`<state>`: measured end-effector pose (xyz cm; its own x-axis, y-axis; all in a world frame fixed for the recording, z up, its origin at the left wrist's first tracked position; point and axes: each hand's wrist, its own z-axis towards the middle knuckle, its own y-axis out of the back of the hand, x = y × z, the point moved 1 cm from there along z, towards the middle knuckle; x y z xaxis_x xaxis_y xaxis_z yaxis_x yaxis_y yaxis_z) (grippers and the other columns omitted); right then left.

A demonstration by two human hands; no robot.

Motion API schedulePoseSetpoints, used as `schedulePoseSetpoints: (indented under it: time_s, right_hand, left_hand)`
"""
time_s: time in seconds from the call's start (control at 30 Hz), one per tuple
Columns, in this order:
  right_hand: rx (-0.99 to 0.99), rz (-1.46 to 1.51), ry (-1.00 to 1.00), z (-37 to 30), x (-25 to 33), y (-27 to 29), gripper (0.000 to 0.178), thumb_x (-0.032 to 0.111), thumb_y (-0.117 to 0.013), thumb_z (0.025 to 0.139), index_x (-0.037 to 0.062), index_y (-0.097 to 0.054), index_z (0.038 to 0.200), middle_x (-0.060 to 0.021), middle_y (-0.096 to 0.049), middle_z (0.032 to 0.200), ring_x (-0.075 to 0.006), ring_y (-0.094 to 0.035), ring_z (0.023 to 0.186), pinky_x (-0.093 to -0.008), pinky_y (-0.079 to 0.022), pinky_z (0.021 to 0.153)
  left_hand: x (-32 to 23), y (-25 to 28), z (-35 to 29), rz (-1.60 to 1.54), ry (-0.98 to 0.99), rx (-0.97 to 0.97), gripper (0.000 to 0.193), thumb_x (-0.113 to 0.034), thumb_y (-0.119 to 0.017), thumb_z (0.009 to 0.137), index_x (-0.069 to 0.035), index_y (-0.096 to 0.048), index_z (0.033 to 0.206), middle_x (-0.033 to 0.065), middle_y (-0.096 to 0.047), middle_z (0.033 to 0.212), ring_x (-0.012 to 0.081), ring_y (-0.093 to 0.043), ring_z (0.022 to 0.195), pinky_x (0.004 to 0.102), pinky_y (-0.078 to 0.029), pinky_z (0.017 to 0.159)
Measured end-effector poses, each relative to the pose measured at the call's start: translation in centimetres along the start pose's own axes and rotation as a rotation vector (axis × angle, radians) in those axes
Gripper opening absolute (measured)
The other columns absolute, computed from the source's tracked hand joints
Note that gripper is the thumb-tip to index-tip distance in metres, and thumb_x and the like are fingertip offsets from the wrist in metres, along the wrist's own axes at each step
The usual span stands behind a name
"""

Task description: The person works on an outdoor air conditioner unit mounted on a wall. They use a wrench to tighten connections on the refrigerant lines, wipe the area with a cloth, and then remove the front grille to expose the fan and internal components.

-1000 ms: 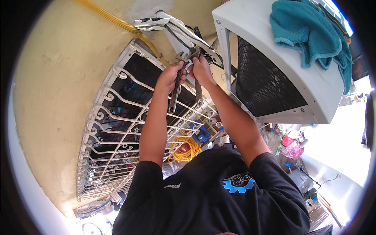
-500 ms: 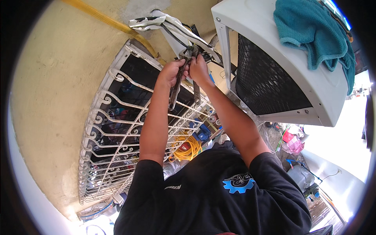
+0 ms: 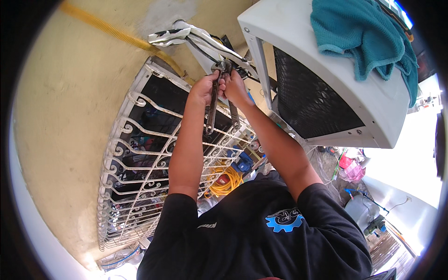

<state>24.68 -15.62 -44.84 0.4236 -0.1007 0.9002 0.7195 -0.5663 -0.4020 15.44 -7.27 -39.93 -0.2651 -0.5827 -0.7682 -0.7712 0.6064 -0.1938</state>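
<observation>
My left hand [image 3: 203, 88] is closed around an adjustable wrench [image 3: 212, 109], its handle hanging down toward me and its jaws up by the pipe ends. Close beside it, my right hand [image 3: 237, 88] grips a second wrench [image 3: 234, 116], whose head is mostly hidden behind the fingers. Both wrench heads meet at a joint below a bundle of pipes wrapped in white tape [image 3: 198, 35]. A dark cable runs along this bundle. The fitting between the jaws is too small and covered to make out.
To the right stands a white outdoor air-conditioner unit [image 3: 298, 32] with a teal towel [image 3: 361, 37] on top. A white scrolled window grille [image 3: 140, 135] and a yellow corrugated hose [image 3: 109, 31] are on the left wall. Below lies a coiled yellow hose [image 3: 226, 184].
The view has shifted slightly, so the air-conditioner unit sits a little farther left. The left wrench's handle hangs more nearly straight down. Both hands keep their grips.
</observation>
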Motion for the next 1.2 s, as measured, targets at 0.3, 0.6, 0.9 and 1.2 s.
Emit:
schedulePoseSetpoints:
  time_s: [0.3, 0.6, 0.9, 1.2]
  right_hand:
    - [0.028, 0.136, -0.071, -1.5, 1.7, -0.4, 0.014, 0.014, -0.043, 0.111, 0.0054, -0.045, 0.1, -0.001, -0.054, 0.068, -0.0129, -0.053, 0.049, -0.0325, -0.042, 0.038]
    - [-0.031, 0.215, 0.029, -2.0, -1.0, -1.8, 0.01, 0.01, -0.04, 0.112, 0.0135, -0.04, 0.102, 0.0034, -0.051, 0.076, -0.0069, -0.049, 0.057, -0.027, -0.04, 0.045]
    - [-0.282, -0.054, 0.383, -1.5, -4.4, -4.0, 0.023, 0.003, -0.054, 0.094, 0.0053, -0.04, 0.112, -0.01, -0.067, 0.091, -0.0242, -0.064, 0.076, -0.0323, -0.052, 0.067]
    - [-0.217, 0.028, 0.29, -1.7, -3.1, -2.6, 0.015, 0.008, -0.058, 0.101, 0.0007, -0.045, 0.103, -0.0169, -0.068, 0.081, -0.0373, -0.069, 0.071, -0.043, -0.054, 0.065]
  left_hand:
    - [0.0, -0.2, -0.1, 0.117, -0.05, -0.075, 0.045, -0.051, -0.052, 0.107, -0.012, -0.065, 0.091, -0.0008, -0.062, 0.067, 0.0156, -0.056, 0.055, 0.0332, -0.048, 0.053]
    - [-0.6, -0.2, 0.0, 0.149, 0.021, -0.085, 0.045, -0.048, -0.05, 0.108, -0.015, -0.063, 0.08, -0.0008, -0.059, 0.062, 0.017, -0.05, 0.051, 0.0328, -0.041, 0.052]
    - [-2.0, 0.1, 0.3, -0.076, 0.075, -0.019, 0.029, -0.037, -0.054, 0.109, -0.011, -0.061, 0.099, 0.0005, -0.066, 0.079, 0.0129, -0.062, 0.06, 0.0306, -0.052, 0.055]
    - [-1.9, -0.3, -0.5, 0.037, 0.031, -0.054, 0.028, -0.035, -0.056, 0.109, -0.009, -0.062, 0.102, -0.0021, -0.064, 0.077, 0.0096, -0.058, 0.061, 0.0263, -0.047, 0.054]
